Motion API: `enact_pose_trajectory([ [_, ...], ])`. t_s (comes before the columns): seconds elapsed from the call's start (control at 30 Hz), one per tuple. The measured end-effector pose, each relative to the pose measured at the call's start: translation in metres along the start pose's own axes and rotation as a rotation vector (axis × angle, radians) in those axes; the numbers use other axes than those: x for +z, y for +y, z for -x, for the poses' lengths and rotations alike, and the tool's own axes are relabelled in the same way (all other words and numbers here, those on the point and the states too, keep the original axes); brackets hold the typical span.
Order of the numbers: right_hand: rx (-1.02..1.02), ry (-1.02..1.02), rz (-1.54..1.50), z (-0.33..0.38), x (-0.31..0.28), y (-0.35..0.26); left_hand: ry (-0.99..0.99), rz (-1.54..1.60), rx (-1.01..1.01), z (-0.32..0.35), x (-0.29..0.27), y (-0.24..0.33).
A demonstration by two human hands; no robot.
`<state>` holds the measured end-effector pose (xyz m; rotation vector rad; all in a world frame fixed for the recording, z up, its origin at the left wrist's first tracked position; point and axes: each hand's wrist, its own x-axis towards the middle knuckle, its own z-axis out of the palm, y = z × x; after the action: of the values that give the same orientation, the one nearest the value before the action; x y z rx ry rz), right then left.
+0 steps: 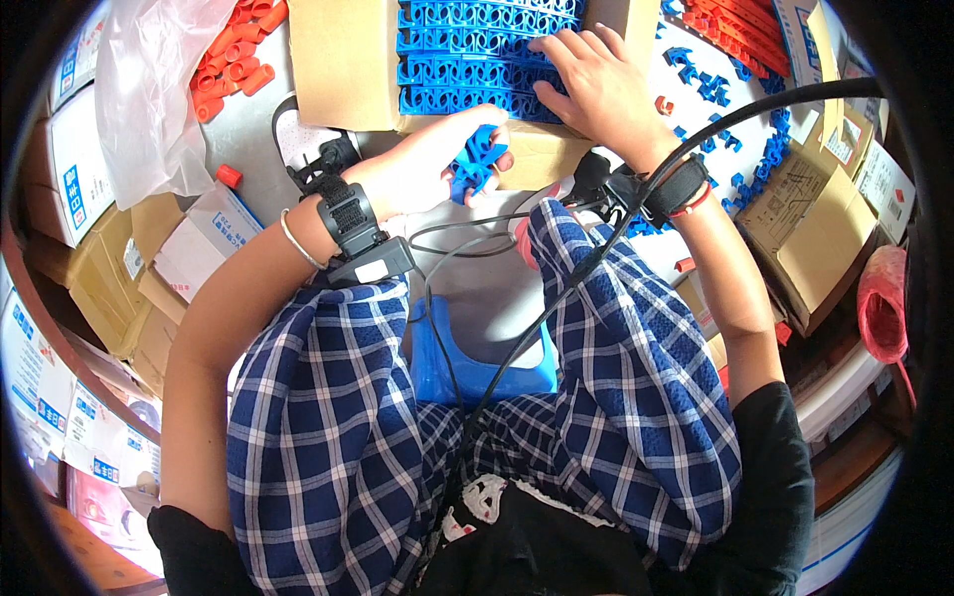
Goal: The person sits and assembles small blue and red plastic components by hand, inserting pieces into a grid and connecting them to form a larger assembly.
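Observation:
In front of me an opened cardboard box (343, 65) holds neat rows of blue plastic pipe clips (467, 72). My left hand (422, 159) is closed around a few loose blue pipe clips (478, 159), just off the box's near side. My right hand (611, 99) rests at the right end of the rows. Its fingers are spread and bent slightly, with the fingertips on or just above the clips. No clip shows in its grasp, though the undersides of those fingers are hidden.
Orange-red pipe pieces (237, 65) lie at the far left beside a clear plastic bag (149, 109). Loose blue clips (711, 89) and long red pieces (740, 35) are scattered at the far right. Cartons flank both sides. A black cable (696, 139) crosses my right wrist.

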<state>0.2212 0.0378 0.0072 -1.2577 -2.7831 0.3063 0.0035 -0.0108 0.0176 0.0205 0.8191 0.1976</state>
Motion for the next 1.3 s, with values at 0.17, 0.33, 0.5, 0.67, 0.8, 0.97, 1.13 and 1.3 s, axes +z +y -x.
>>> enact_pose_trajectory([
  [0.17, -0.049, 0.058, -0.242, -0.022, 0.012, -0.015, -0.010, -0.017, 0.000, -0.002, 0.000, 0.000],
  [0.33, -0.060, 0.184, -0.361, -0.058, 0.023, -0.028, 0.006, -0.020, 0.012, -0.003, 0.001, -0.001],
  [0.5, -0.052, 0.145, -0.365, -0.073, 0.031, -0.035, -0.022, -0.005, -0.006, -0.006, -0.001, -0.001],
  [0.67, -0.093, 0.070, -0.271, -0.076, 0.032, -0.033, 0.015, 0.010, -0.020, -0.002, 0.003, 0.002],
  [0.8, -0.081, 0.032, -0.267, -0.077, 0.033, -0.036, -0.025, -0.026, -0.008, 0.000, -0.001, 0.002],
  [0.97, -0.106, 0.094, -0.234, -0.077, 0.036, -0.039, -0.020, -0.012, -0.003, -0.001, -0.003, 0.000],
  [1.13, -0.082, 0.087, -0.252, -0.077, 0.036, -0.040, -0.032, -0.014, -0.007, -0.001, -0.004, 0.000],
  [1.3, -0.082, 0.108, -0.269, -0.077, 0.038, -0.039, 0.010, 0.007, -0.004, -0.002, -0.002, 0.001],
])
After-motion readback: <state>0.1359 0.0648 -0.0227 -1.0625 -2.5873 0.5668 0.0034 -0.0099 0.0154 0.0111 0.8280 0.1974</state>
